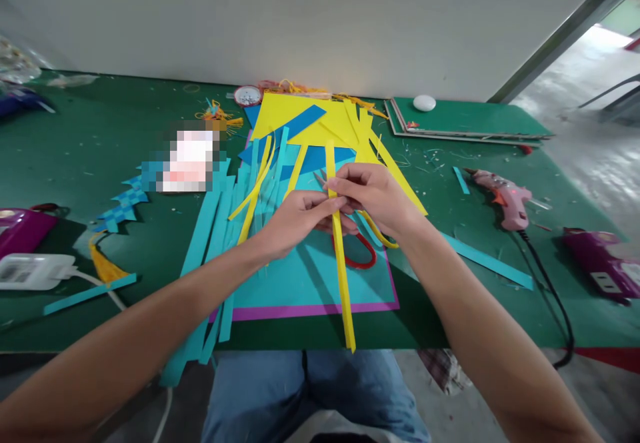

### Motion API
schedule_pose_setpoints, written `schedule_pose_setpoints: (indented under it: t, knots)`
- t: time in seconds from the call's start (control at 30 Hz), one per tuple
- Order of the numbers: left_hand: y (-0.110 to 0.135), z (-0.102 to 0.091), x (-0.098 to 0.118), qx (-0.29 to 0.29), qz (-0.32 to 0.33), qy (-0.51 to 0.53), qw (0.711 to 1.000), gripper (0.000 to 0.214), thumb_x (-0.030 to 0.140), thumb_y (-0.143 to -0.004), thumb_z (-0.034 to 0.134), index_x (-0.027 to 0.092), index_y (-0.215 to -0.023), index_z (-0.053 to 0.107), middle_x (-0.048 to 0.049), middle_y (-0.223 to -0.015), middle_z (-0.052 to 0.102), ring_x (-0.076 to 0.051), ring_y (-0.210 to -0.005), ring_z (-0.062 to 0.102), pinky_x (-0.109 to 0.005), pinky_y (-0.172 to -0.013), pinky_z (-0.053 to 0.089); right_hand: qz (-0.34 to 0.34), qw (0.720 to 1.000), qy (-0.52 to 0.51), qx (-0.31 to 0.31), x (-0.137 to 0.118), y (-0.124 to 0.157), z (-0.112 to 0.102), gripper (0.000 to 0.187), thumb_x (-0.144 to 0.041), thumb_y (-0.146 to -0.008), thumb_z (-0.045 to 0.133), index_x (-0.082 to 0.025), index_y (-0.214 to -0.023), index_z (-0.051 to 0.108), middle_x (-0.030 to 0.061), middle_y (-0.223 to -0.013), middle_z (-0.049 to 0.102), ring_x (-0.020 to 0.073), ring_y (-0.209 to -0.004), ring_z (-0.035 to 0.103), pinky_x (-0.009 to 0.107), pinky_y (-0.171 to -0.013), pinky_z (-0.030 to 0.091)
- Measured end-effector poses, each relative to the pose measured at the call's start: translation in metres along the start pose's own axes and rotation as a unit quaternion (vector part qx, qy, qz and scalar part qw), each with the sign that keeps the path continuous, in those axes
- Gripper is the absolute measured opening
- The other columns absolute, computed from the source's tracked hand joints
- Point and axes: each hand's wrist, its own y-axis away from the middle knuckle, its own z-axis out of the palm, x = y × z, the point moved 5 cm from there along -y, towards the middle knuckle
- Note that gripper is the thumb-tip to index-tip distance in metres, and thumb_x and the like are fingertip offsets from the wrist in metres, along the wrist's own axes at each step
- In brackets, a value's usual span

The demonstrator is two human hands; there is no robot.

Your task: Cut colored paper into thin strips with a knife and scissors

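Observation:
Both hands pinch one long yellow paper strip [343, 276] above the middle of the table. My left hand [305, 219] grips it from the left with thumb on top. Close above, my right hand [370, 193] pinches the same strip between thumb and fingertips. The strip's lower end hangs toward the table's front edge. Under the hands lies a pair of scissors with a red handle loop [363, 256], partly hidden by my right hand. Turquoise paper sheets [310, 276] and a purple sheet [395, 293] lie beneath. Yellow sheets [285, 113] are behind.
Turquoise strips [200, 249] lie to the left, beside a woven blue piece [123, 206] with a yellow tassel [107, 263]. On the right are a pink glue gun [505, 196] with a black cord, green boards [465, 119] and a purple power socket [603, 263].

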Motion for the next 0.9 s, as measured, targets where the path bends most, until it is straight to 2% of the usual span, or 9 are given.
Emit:
schedule_pose_setpoints:
  t: [0.13,0.27,0.4,0.5,0.7,0.9]
  knots:
    - [-0.0001,0.0008,-0.003,-0.022,-0.009,-0.005,1.0,0.025,0.035,-0.09,0.065,0.011,-0.086,0.073,-0.0092,-0.079,0.079,-0.019,-0.077,0.076,-0.029,-0.074,0.06,0.005,0.999,-0.025,0.033,0.0007,-0.0005,-0.0009,0.039,-0.048,-0.07,0.081,-0.017,-0.063,0.058,-0.0063,-0.052,0.046,0.0044,-0.043,0.039,0.022,-0.042,0.031]
    - [0.0002,-0.0002,-0.0009,0.004,0.007,-0.018,1.0,0.023,0.032,-0.089,0.066,0.012,-0.081,0.072,-0.0064,-0.073,0.078,-0.017,-0.067,0.074,-0.028,-0.07,0.06,0.007,0.998,-0.038,0.042,-0.0009,-0.0009,0.0,0.038,-0.045,-0.071,0.08,-0.017,-0.062,0.057,-0.0061,-0.052,0.046,0.004,-0.045,0.04,0.02,-0.041,0.03]
    - [0.0,-0.0004,0.0011,0.016,0.01,-0.032,0.999,0.025,0.032,-0.09,0.064,0.011,-0.078,0.07,-0.0065,-0.072,0.077,-0.018,-0.067,0.074,-0.028,-0.069,0.06,0.048,0.999,-0.016,-0.004,0.0016,-0.0003,0.001,0.034,-0.04,-0.073,0.08,-0.016,-0.065,0.058,-0.0052,-0.052,0.05,0.0038,-0.044,0.043,0.018,-0.04,0.03]
    - [-0.0003,-0.0009,0.0009,0.011,0.012,-0.03,0.999,0.026,0.033,-0.092,0.062,0.011,-0.081,0.071,-0.0071,-0.074,0.077,-0.018,-0.07,0.074,-0.029,-0.071,0.059,0.039,0.999,-0.004,-0.031,0.0019,0.0005,0.0015,0.033,-0.038,-0.074,0.08,-0.016,-0.062,0.058,-0.0042,-0.05,0.052,0.0044,-0.044,0.046,0.017,-0.039,0.03]
    - [-0.0009,0.001,-0.0048,-0.026,-0.02,0.002,0.999,0.024,0.031,-0.092,0.062,0.01,-0.089,0.072,-0.0098,-0.079,0.078,-0.019,-0.077,0.075,-0.031,-0.077,0.059,0.033,0.999,-0.017,0.006,0.0049,0.0,0.0009,0.035,-0.036,-0.07,0.082,-0.018,-0.058,0.055,-0.0059,-0.043,0.049,0.0049,-0.039,0.043,0.019,-0.038,0.032]
    - [-0.0026,0.0007,-0.005,-0.036,-0.014,0.018,0.999,0.022,0.029,-0.093,0.061,0.009,-0.089,0.07,-0.0104,-0.079,0.078,-0.019,-0.076,0.075,-0.03,-0.075,0.059,0.045,0.998,-0.03,0.032,0.0064,-0.001,0.0026,0.038,-0.038,-0.063,0.086,-0.018,-0.058,0.054,-0.007,-0.043,0.048,0.0051,-0.037,0.041,0.021,-0.036,0.03]
